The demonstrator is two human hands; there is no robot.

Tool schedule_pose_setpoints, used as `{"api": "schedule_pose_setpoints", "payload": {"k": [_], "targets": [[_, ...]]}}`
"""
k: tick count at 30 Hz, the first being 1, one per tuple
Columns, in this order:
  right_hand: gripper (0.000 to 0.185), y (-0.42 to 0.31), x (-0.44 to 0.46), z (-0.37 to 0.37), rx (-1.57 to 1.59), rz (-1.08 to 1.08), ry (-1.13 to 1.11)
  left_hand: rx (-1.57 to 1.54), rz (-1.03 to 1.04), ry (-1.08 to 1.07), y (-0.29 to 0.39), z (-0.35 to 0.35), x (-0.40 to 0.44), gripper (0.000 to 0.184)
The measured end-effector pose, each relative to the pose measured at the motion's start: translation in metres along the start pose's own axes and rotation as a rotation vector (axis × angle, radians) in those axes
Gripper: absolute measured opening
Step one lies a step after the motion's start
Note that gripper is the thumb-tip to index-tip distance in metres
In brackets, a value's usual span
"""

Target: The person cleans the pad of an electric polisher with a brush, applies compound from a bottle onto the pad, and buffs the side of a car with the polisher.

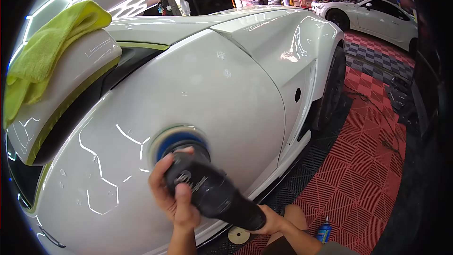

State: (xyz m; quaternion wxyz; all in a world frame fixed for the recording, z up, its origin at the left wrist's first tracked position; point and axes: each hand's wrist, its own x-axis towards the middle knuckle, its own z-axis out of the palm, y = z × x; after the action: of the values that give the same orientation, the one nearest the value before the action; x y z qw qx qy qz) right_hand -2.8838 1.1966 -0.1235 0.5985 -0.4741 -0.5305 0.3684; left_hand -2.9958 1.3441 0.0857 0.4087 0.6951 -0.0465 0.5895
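A black car polisher (pixel 214 193) lies slantwise across the lower middle of the view. Its round pad, with a blue backing (pixel 181 139) and a pale rim blurred at the edge, is against the white car door (pixel 236 104). My left hand (pixel 173 191) wraps around the polisher's head just behind the pad, thumb on top near the logo. Around the rear end of the body, my right hand (pixel 270 219) is closed. The underside of the pad is hidden.
A yellow-green towel (pixel 56 52) hangs over the side mirror (pixel 89 56). A blue bottle (pixel 323 230) and a pale round pad (pixel 239 235) are on the tiled floor (pixel 358 170). A cable (pixel 384 118) runs along it. Another white car (pixel 373 19) stands behind.
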Motion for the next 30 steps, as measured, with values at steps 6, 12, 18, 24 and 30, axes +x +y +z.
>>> {"api": "schedule_pose_setpoints", "payload": {"k": [6, 12, 18, 24, 30], "targets": [[0.049, -0.004, -0.004, -0.058, 0.012, -0.056, 0.17, 0.173, 0.02, -0.111, -0.032, 0.073, 0.035, 0.042], [0.036, 0.005, -0.019, -0.105, 0.276, 0.14, 0.285, 0.304, 0.123, -0.239, -0.058, 0.144, 0.06, 0.04], [0.013, -0.001, -0.021, -0.152, 0.246, 0.083, 0.406, 0.26, 0.156, -0.269, -0.088, 0.201, 0.083, 0.038], [0.016, -0.029, -0.032, -0.142, 0.229, 0.116, 0.365, 0.21, 0.065, -0.245, -0.078, 0.181, 0.094, 0.037], [0.048, -0.05, -0.044, -0.07, 0.081, 0.354, 0.278, 0.181, 0.102, -0.103, -0.039, 0.07, 0.054, 0.043]]}}
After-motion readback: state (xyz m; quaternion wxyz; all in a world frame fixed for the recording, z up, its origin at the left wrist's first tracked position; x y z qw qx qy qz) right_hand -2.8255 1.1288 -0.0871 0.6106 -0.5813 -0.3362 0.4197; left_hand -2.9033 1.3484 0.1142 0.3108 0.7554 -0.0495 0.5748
